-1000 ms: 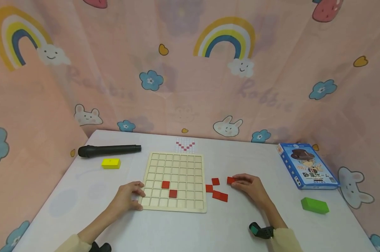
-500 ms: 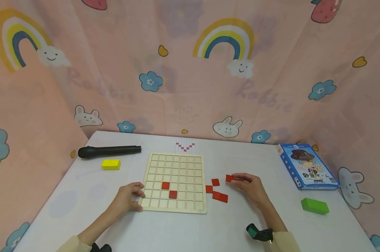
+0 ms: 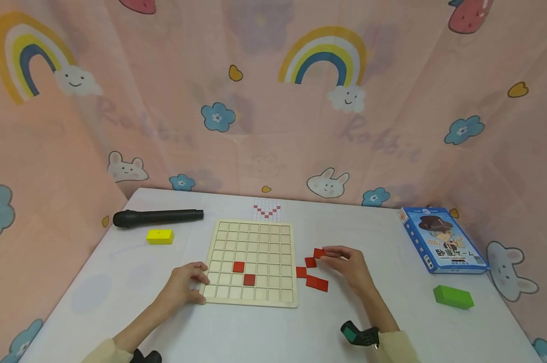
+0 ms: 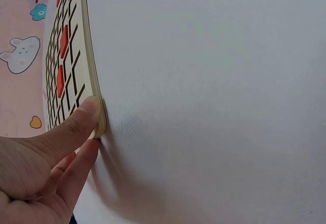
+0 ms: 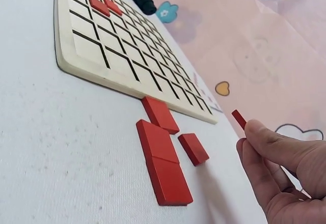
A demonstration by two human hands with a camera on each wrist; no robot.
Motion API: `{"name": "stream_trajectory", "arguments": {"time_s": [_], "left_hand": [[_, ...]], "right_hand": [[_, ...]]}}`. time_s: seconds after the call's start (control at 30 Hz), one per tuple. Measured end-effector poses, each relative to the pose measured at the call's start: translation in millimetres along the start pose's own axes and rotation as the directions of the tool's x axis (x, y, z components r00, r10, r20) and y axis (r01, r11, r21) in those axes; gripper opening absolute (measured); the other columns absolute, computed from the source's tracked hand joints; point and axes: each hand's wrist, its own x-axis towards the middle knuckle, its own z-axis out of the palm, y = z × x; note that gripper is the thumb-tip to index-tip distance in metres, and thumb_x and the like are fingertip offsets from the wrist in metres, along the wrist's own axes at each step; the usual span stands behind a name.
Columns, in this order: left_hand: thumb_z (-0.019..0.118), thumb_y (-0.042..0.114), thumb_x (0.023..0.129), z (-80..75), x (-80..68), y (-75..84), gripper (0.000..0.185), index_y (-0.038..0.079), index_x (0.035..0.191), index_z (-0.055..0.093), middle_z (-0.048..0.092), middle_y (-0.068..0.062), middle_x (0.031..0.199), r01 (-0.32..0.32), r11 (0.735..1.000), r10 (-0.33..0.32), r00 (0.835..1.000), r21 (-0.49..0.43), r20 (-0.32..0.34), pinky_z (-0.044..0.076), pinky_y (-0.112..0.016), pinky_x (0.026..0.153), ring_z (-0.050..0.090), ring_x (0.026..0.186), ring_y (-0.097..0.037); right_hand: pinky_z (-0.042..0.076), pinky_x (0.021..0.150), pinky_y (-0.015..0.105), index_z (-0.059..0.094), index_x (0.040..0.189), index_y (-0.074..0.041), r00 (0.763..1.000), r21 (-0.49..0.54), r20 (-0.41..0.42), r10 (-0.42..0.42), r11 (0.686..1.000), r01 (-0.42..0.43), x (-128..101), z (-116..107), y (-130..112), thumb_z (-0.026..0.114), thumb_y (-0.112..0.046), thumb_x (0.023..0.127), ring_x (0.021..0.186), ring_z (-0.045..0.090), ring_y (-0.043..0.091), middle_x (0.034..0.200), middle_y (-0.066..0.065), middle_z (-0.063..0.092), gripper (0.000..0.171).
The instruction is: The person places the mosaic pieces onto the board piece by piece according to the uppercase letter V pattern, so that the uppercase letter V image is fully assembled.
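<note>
A cream grid board lies mid-table with two red square tiles seated diagonally in its cells. My left hand pinches the board's near left corner; in the left wrist view the thumb lies on top of the rim and a finger is at the side. Between thumb and fingertips of my right hand is another red square tile, held up off the table in the right wrist view. Several loose red tiles lie by the board's right edge, one touching it.
Behind the board is a small grid card with a red V pattern. A black microphone and a yellow block lie at the left. On the right are a blue game box and a green block.
My right hand has moved left with the red tile, toward the board. The left hand and the board have stayed in place.
</note>
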Motion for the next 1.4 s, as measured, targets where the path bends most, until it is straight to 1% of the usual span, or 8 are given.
{"name": "stream_trajectory", "arguments": {"time_s": [0.2, 0.43, 0.53, 0.7, 0.93, 1.07, 1.27, 1.4], "left_hand": [[0.086, -0.011, 0.049, 0.5, 1.5, -0.5, 0.035, 0.004, 0.076, 0.070, 0.065, -0.010, 0.108, -0.009, 1.000, 0.009, 1.000, 0.011, 0.001, 0.043, -0.051, 0.099, 0.060, 0.106, -0.032], [0.085, -0.013, 0.049, 0.3, 0.3, 1.8, 0.034, 0.004, 0.075, 0.069, 0.065, -0.009, 0.108, 0.017, 1.000, -0.017, 1.000, 0.000, 0.000, 0.043, -0.050, 0.100, 0.060, 0.106, -0.031], [0.085, -0.012, 0.049, 0.0, 0.4, 3.1, 0.034, 0.003, 0.075, 0.069, 0.065, -0.010, 0.108, 0.013, 1.000, -0.013, 1.000, 0.003, -0.001, 0.043, -0.050, 0.100, 0.060, 0.105, -0.031], [0.085, -0.012, 0.049, -0.4, 0.2, 4.1, 0.034, 0.003, 0.076, 0.070, 0.065, -0.010, 0.108, 0.019, 1.000, -0.019, 1.000, 0.010, -0.001, 0.044, -0.050, 0.099, 0.061, 0.103, -0.030], [0.086, -0.012, 0.049, -0.5, 0.8, 3.3, 0.035, 0.003, 0.076, 0.070, 0.065, -0.008, 0.107, 0.016, 1.000, -0.016, 1.000, 0.009, -0.002, 0.046, -0.048, 0.096, 0.061, 0.100, -0.027], [0.086, -0.012, 0.049, -0.1, 0.9, 4.6, 0.034, 0.003, 0.076, 0.070, 0.065, -0.009, 0.108, 0.023, 1.000, -0.023, 1.000, 0.009, -0.002, 0.046, -0.048, 0.096, 0.061, 0.101, -0.028], [0.085, -0.013, 0.049, -0.4, -0.2, 4.4, 0.034, 0.002, 0.076, 0.070, 0.065, -0.009, 0.108, 0.014, 1.000, -0.014, 1.000, 0.001, -0.006, 0.047, -0.047, 0.094, 0.060, 0.104, -0.030], [0.085, -0.013, 0.048, -0.1, -0.4, 3.6, 0.035, 0.002, 0.075, 0.069, 0.065, -0.008, 0.106, 0.013, 1.000, -0.013, 1.000, -0.010, -0.013, 0.046, -0.048, 0.096, 0.060, 0.104, -0.030]], "right_hand": [[0.055, 0.082, 0.026, 0.066, 0.116, 0.000, 1.000, 0.013, 0.004, 0.001, 1.000, -0.001, 0.2, 14.9, -9.0, 0.071, -0.012, 0.086, 0.098, 0.061, 0.022, 0.105, 0.012, 0.067, 0.032], [0.055, 0.083, 0.031, 0.068, 0.114, -0.002, 1.000, 0.004, -0.004, 0.000, 1.000, 0.000, 1.5, 35.0, -16.9, 0.072, -0.013, 0.085, 0.093, 0.062, 0.020, 0.100, 0.009, 0.069, 0.031], [0.056, 0.080, 0.031, 0.069, 0.112, -0.004, 1.000, 0.010, -0.011, 0.003, 1.000, -0.003, 2.6, 43.7, -19.6, 0.073, -0.013, 0.084, 0.091, 0.062, 0.020, 0.100, 0.009, 0.069, 0.029], [0.057, 0.075, 0.030, 0.070, 0.109, -0.003, 1.000, 0.064, -0.003, 0.006, 0.998, -0.006, 4.5, 57.0, -25.9, 0.073, -0.010, 0.083, 0.089, 0.061, 0.022, 0.097, 0.010, 0.068, 0.027], [0.056, 0.078, 0.026, 0.070, 0.107, -0.001, 0.999, 0.122, 0.036, -0.027, 0.992, 0.023, 7.9, 73.6, -33.7, 0.073, -0.006, 0.082, 0.091, 0.061, 0.021, 0.095, 0.010, 0.067, 0.025], [0.055, 0.077, 0.024, 0.071, 0.104, 0.001, 0.997, 0.159, 0.050, -0.052, 0.986, 0.043, 9.1, 80.6, -38.0, 0.074, -0.004, 0.081, 0.090, 0.061, 0.019, 0.094, 0.010, 0.066, 0.024], [0.054, 0.074, 0.021, 0.071, 0.104, 0.001, 0.995, 0.145, 0.056, -0.078, 0.987, 0.069, 8.7, 93.1, -43.9, 0.076, -0.006, 0.080, 0.089, 0.061, 0.017, 0.092, 0.009, 0.066, 0.025], [0.053, 0.072, 0.020, 0.071, 0.103, 0.002, 0.993, 0.142, 0.063, -0.098, 0.986, 0.089, 9.3, 102.1, -45.3, 0.077, -0.006, 0.079, 0.086, 0.061, 0.017, 0.092, 0.011, 0.067, 0.026]]}}
